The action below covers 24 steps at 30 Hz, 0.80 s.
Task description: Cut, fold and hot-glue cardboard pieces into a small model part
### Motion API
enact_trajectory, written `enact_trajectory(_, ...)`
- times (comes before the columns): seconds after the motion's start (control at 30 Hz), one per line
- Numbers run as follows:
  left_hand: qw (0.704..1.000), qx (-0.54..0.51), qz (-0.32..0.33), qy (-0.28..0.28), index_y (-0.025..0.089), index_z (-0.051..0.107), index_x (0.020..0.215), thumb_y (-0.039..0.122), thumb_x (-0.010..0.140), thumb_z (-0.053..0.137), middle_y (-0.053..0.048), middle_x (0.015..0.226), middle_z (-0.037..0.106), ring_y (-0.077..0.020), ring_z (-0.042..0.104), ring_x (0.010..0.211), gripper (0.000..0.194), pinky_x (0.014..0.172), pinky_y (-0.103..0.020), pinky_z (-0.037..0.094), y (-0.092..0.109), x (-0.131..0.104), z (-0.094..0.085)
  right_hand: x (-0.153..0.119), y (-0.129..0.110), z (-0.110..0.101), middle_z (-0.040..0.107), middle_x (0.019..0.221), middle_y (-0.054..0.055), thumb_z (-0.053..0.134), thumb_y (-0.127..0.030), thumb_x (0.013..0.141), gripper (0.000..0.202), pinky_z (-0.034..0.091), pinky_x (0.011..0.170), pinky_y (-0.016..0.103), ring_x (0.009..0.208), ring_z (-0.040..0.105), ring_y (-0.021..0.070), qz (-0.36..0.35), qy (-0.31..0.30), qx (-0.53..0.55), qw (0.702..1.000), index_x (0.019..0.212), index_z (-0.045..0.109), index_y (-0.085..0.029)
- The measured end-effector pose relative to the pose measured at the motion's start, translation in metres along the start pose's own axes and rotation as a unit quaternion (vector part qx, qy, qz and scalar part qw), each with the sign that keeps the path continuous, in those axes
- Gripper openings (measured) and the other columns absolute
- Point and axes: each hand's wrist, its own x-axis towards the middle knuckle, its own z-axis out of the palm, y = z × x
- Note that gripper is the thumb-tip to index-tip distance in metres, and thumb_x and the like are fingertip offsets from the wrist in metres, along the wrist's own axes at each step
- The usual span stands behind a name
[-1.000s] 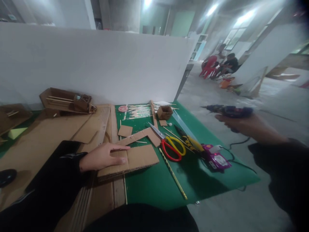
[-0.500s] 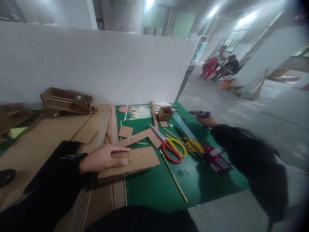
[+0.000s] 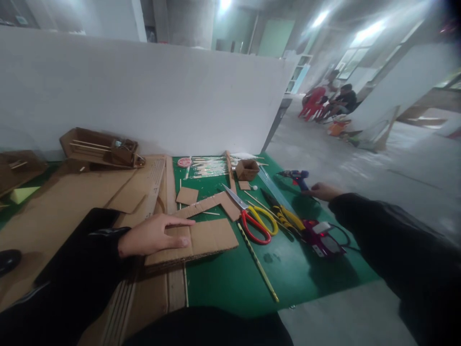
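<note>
My left hand [image 3: 153, 235] lies over a folded piece of cardboard [image 3: 212, 237], thumb and forefinger stretched apart on its top face; the other fingers are hidden. At the far right edge of the green tabletop, my right hand [image 3: 326, 191] has its fingers closed at the lower end of the handle of a blue glue gun [image 3: 301, 179], whose nozzle points left. Between the hands lie scissors [image 3: 257, 223] with one red and one yellow handle, yellow-and-black pliers [image 3: 288, 218] and a patterned thin stick [image 3: 259, 264]. An angled cardboard strip [image 3: 205, 204] lies behind the folded piece.
A purple device [image 3: 324, 238] with a red light and a cord sits near the right edge. Behind are a small cardboard box [image 3: 247, 169], wrapped sticks [image 3: 209, 166] and a red-and-white roll [image 3: 184, 162]. A cardboard model [image 3: 97, 149] stands left by the white partition [image 3: 144, 91]. People sit in the background.
My right hand has slid back to the right, from around the glue gun's grip to its handle end, exposing more of the tool. My left hand and the cardboard stay put.
</note>
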Motion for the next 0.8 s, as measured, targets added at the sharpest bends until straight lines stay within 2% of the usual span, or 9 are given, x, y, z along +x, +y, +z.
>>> enact_trajectory(0.1, 1.0, 0.0, -0.009, -0.004, 0.033, 0.061, 0.131, 0.062, 0.077, 0.064, 0.0, 0.136, 0.062, -0.0295, 0.058, 0.123, 0.061, 0.106, -0.035, 0.043, 0.0, 0.0, 0.0, -0.01, -0.006, -0.026, 0.06, 0.064, -0.003, 0.057, -0.04, 0.093, 0.035, 0.048, 0.056, 0.025, 0.055, 0.058, 0.0104, 0.019, -0.086, -0.08, 0.993, 0.073, 0.065, -0.013)
enact_trajectory(0.17, 1.0, 0.002, -0.01, -0.004, 0.033, 0.06, 0.131, 0.062, 0.078, 0.064, 0.0, 0.136, 0.062, -0.029, 0.058, 0.123, 0.061, 0.105, -0.034, 0.043, -0.001, 0.0, 0.0, -0.025, -0.023, -0.033, 0.06, 0.058, 0.003, 0.061, -0.044, 0.087, 0.039, 0.043, 0.056, 0.03, 0.054, 0.058, 0.0152, -0.002, -0.109, -0.1, 0.989, 0.068, 0.067, -0.011)
enact_trajectory(0.27, 1.0, 0.007, -0.003, -0.004, 0.034, 0.059, 0.133, 0.061, 0.078, 0.064, 0.001, 0.138, 0.06, -0.0283, 0.056, 0.126, 0.061, 0.106, -0.033, 0.042, -0.001, 0.0, 0.0, -0.06, -0.067, -0.021, 0.071, 0.08, 0.009, 0.059, -0.041, 0.087, 0.032, 0.047, 0.062, 0.031, 0.067, 0.065, 0.0201, -0.07, -0.147, -0.074, 0.984, 0.1, 0.069, -0.013)
enact_trajectory(0.37, 1.0, 0.009, -0.004, -0.004, 0.035, 0.059, 0.132, 0.061, 0.079, 0.064, 0.002, 0.138, 0.06, -0.0287, 0.056, 0.126, 0.059, 0.106, -0.033, 0.042, 0.0, -0.001, -0.001, -0.096, -0.114, 0.01, 0.072, 0.094, 0.006, 0.057, -0.041, 0.09, 0.051, 0.052, 0.061, 0.029, 0.067, 0.067, 0.0186, -0.15, -0.23, -0.021, 0.961, 0.136, 0.05, -0.021)
enact_trajectory(0.47, 1.0, 0.001, -0.002, -0.006, 0.034, 0.059, 0.132, 0.061, 0.079, 0.064, 0.001, 0.138, 0.059, -0.0289, 0.056, 0.127, 0.06, 0.106, -0.033, 0.042, 0.002, -0.001, 0.0, -0.117, -0.145, 0.041, 0.058, 0.135, 0.015, 0.071, -0.038, 0.079, 0.078, 0.051, 0.092, 0.04, 0.113, 0.062, 0.029, -0.236, -0.293, 0.019, 0.926, 0.146, 0.037, -0.019)
enact_trajectory(0.53, 1.0, -0.002, -0.004, -0.005, 0.033, 0.059, 0.132, 0.061, 0.078, 0.064, 0.0, 0.138, 0.06, -0.0293, 0.055, 0.127, 0.061, 0.107, -0.034, 0.041, 0.002, -0.001, 0.0, -0.123, -0.155, 0.056, 0.057, 0.136, 0.016, 0.075, -0.037, 0.076, 0.076, 0.048, 0.099, 0.042, 0.12, 0.059, 0.0305, -0.255, -0.316, 0.032, 0.913, 0.142, 0.044, -0.016)
enact_trajectory(0.63, 1.0, -0.002, -0.009, -0.004, 0.033, 0.059, 0.132, 0.061, 0.078, 0.064, 0.0, 0.137, 0.06, -0.0293, 0.055, 0.127, 0.061, 0.107, -0.034, 0.041, 0.001, 0.0, 0.0, -0.13, -0.162, 0.066, 0.073, 0.101, 0.009, 0.071, -0.037, 0.08, 0.041, 0.055, 0.073, 0.032, 0.083, 0.07, 0.0225, -0.265, -0.346, 0.041, 0.899, 0.116, 0.063, -0.018)
enact_trajectory(0.7, 1.0, -0.001, -0.009, -0.004, 0.034, 0.059, 0.132, 0.061, 0.078, 0.064, 0.0, 0.137, 0.061, -0.029, 0.056, 0.126, 0.061, 0.107, -0.034, 0.042, 0.001, 0.0, 0.0, -0.135, -0.164, 0.062, 0.071, 0.078, 0.004, 0.063, -0.038, 0.087, 0.021, 0.051, 0.06, 0.027, 0.065, 0.065, 0.0177, -0.275, -0.362, 0.049, 0.889, 0.091, 0.069, -0.018)
enact_trajectory(0.8, 1.0, -0.002, -0.009, 0.001, 0.034, 0.061, 0.131, 0.061, 0.077, 0.065, 0.001, 0.136, 0.061, -0.0291, 0.056, 0.126, 0.06, 0.106, -0.033, 0.042, 0.002, -0.001, 0.0, -0.149, -0.167, 0.043, 0.067, 0.07, 0.001, 0.047, -0.039, 0.097, 0.036, 0.048, 0.06, 0.024, 0.063, 0.062, 0.0141, -0.29, -0.397, 0.08, 0.867, 0.075, 0.067, -0.02)
